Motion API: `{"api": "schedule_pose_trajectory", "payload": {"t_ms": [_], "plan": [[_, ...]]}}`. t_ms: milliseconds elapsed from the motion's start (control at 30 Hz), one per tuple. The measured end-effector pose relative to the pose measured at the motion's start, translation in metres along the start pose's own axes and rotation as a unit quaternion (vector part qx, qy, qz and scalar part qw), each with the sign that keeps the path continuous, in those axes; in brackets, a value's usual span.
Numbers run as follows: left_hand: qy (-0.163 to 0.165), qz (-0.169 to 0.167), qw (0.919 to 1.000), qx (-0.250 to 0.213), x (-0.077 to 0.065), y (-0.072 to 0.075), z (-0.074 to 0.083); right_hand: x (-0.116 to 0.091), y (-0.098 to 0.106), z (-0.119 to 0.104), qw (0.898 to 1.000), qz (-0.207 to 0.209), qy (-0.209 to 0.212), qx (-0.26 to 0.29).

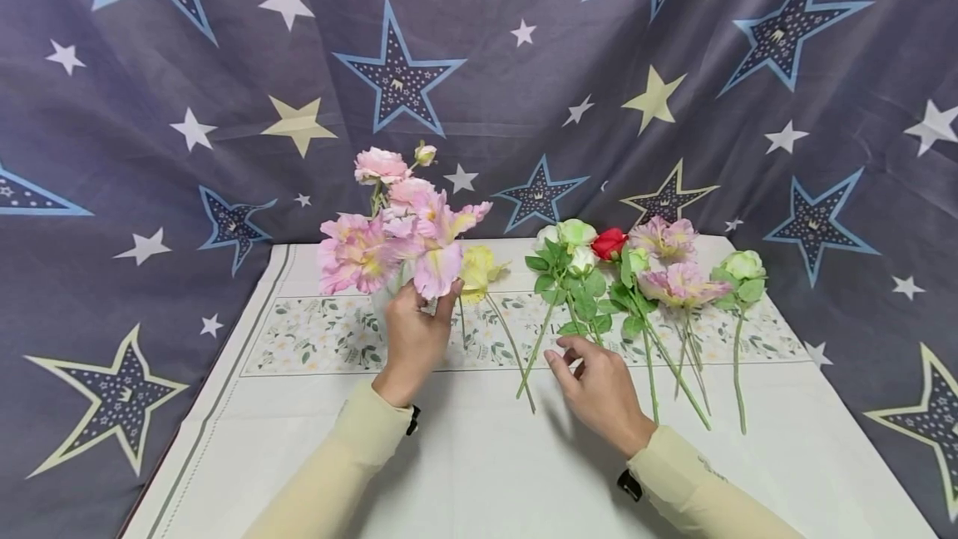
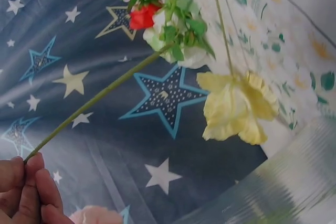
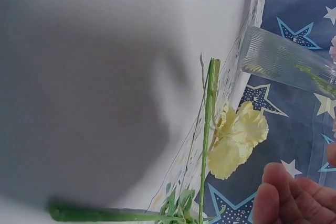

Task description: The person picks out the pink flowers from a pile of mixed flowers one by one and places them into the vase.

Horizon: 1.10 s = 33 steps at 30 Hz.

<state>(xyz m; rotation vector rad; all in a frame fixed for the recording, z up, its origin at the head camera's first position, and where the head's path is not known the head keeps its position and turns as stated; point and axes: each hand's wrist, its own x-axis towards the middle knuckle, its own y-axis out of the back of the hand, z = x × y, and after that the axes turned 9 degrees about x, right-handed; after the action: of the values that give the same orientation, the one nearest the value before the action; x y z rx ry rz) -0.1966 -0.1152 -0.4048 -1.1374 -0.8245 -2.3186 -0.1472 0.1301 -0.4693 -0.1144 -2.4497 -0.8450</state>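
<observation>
My left hand (image 1: 417, 335) pinches the thin green stem (image 2: 100, 95) of a pink-and-yellow artificial flower (image 1: 439, 264) beside the vase. The stem's lower end hangs free in the left wrist view. A ribbed clear glass vase (image 3: 278, 59) has green stems inside; in the head view, the hand and blooms mostly hide it. Light pink blooms (image 1: 380, 165) and another ruffled pink flower (image 1: 355, 254) rise above it. My right hand (image 1: 599, 389) hovers over the table near the loose stems, its fingers loosely bent and holding nothing.
A yellow flower (image 1: 479, 269) lies right of the vase. Farther right lie white-green roses (image 1: 576, 233), a red rose (image 1: 609, 243), ruffled pink flowers (image 1: 681, 283) and a pale green rose (image 1: 743, 264). A star-patterned curtain (image 1: 479, 65) hangs behind the white tablecloth (image 1: 479, 464).
</observation>
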Motion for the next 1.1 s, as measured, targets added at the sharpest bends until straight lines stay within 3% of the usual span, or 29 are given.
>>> {"api": "schedule_pose_trajectory", "payload": {"t_ms": [367,800,1100], "plan": [[-0.044,0.054,0.9976,0.006,0.028,0.018,0.002,0.000,0.002,0.000,1.000,-0.004,-0.007,-0.003],[-0.060,0.084,0.9945,0.015,0.057,0.037,0.000,0.000,0.003,0.001,1.000,-0.006,-0.013,-0.002],[-0.057,0.119,0.9901,0.048,0.071,0.043,-0.003,0.000,0.003,0.001,1.000,-0.002,-0.007,-0.005]]}}
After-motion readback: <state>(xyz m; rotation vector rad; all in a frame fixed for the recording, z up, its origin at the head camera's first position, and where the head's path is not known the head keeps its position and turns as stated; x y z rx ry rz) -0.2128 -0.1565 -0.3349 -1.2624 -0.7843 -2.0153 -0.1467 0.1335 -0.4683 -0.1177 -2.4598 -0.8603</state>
